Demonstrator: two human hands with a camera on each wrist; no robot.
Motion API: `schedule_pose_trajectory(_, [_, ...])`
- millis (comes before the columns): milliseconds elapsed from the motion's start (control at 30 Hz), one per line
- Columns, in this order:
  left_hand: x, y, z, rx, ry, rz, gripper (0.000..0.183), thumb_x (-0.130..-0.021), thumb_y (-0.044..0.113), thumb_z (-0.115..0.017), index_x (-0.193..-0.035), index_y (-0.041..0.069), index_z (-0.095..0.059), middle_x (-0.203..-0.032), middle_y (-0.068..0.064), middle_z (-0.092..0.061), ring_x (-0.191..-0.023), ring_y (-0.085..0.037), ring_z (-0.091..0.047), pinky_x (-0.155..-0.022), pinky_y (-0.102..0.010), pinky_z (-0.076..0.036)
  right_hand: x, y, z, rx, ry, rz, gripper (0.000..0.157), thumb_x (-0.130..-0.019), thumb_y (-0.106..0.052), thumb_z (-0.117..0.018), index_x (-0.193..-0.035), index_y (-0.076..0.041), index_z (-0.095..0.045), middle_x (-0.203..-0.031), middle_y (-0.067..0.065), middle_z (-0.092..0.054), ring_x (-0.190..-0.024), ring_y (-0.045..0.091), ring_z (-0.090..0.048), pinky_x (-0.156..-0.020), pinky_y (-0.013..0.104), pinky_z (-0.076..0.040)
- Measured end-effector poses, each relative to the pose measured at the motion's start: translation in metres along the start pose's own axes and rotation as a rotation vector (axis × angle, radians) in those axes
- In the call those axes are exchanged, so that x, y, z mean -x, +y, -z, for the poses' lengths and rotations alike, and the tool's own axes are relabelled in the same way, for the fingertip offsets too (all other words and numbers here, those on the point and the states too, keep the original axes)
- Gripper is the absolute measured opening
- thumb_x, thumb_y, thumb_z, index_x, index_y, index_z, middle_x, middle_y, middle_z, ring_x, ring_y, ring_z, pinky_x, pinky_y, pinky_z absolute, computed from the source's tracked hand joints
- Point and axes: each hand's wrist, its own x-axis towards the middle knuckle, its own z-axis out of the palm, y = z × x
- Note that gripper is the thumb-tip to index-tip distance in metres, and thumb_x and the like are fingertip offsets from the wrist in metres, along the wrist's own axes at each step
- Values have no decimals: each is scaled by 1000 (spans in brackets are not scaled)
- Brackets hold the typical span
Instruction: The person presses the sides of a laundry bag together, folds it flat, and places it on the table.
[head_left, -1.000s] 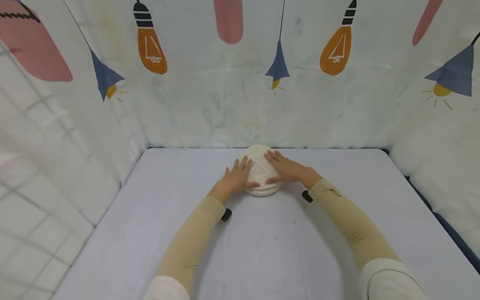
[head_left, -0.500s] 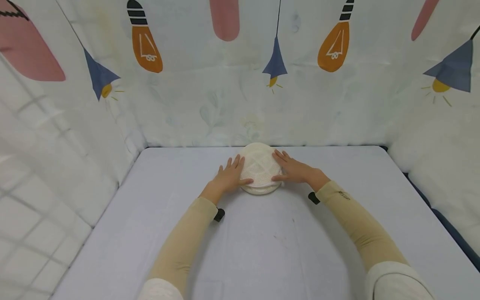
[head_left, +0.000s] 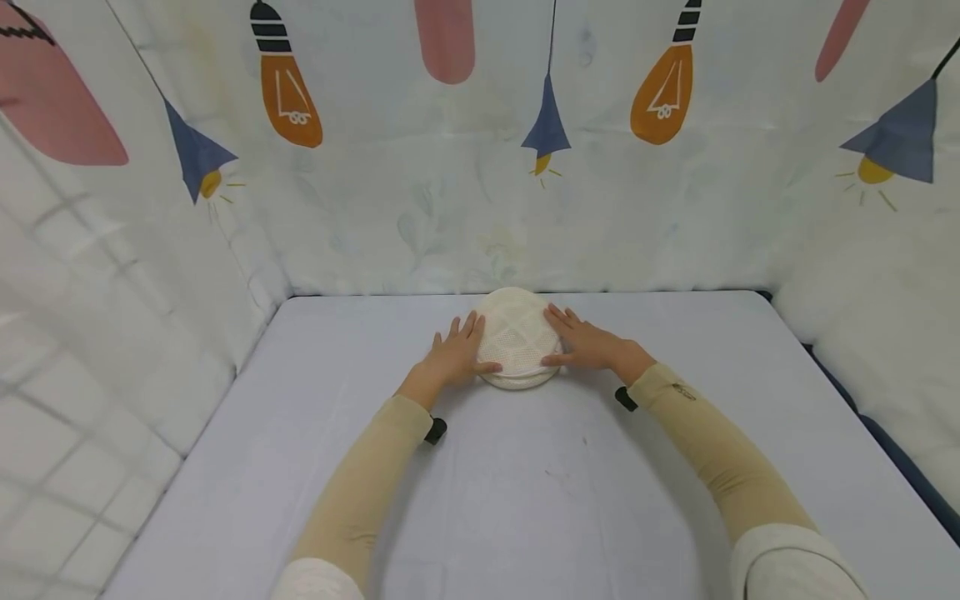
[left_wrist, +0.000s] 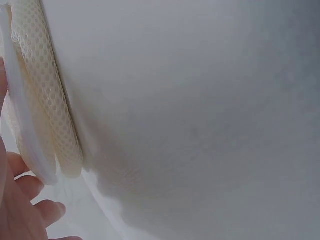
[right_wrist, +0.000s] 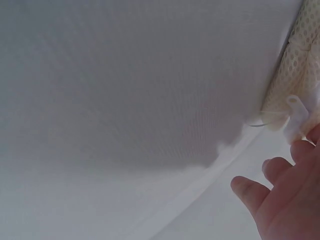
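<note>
A round, cream mesh laundry bag [head_left: 517,333] sits low and layered at the far side of the table. My left hand [head_left: 454,350] rests against its left side, fingers spread and mostly straight, thumb over the near edge. From the right, my right hand [head_left: 588,340] touches the opposite edge in the same way, thumb toward the near rim. The left wrist view shows the bag's thick honeycomb mesh wall [left_wrist: 47,85] and a smooth white band [left_wrist: 25,115] beside the left fingers. In the right wrist view a white zipper pull [right_wrist: 298,107] hangs close to the right fingertips.
The white-covered table [head_left: 510,500] reaches back to a patterned cloth wall [head_left: 360,217] just behind the bag. Another cloth wall [head_left: 97,350] runs along the left side. Black wrist cameras [head_left: 437,431] hang under both forearms.
Both hands have slid outward from the bag's top to its left and right sides, baring more of the mesh. Over the last half second they have hardly moved.
</note>
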Motion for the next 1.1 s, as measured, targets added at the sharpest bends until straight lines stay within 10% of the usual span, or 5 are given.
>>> schedule_pose_trajectory(1100, [0,6,-3,-80,-34,34,102,-82,65,-50,-149,7,0,-154,-12,5,-138,-38,1,-105,-63,-9,-6,-3,-6,34,-62,-27,104,-84,-65,-48,-148,-5,8,-153,11,12,-138,39,1,-107,58,-13])
